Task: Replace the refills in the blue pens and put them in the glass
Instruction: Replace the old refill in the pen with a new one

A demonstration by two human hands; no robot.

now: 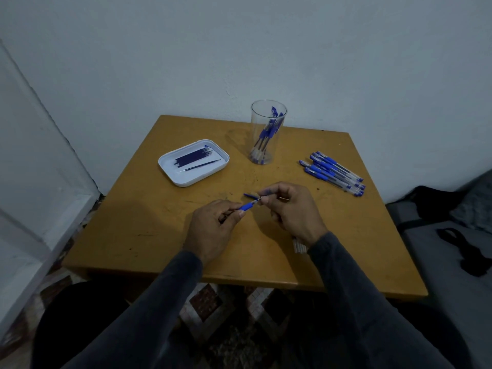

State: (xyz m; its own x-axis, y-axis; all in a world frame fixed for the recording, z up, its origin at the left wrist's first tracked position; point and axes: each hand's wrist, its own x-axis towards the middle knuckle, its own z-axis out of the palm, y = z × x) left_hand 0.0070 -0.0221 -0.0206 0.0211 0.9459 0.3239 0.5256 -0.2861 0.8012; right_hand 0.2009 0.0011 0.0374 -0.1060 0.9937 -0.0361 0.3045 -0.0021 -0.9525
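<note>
Wooden table (159, 235), pen (247, 206) between hands

table (165, 235): matt scuffed wood | glass (269, 121): clear, glossy | tray (170, 169): smooth white plastic

blue pens (334, 174), white tray (170, 171)

Both arms reach forward over the table. The left hand (213, 225) and the right hand (291, 209) have curled, pinching fingers, fingertips nearly meeting.
</note>
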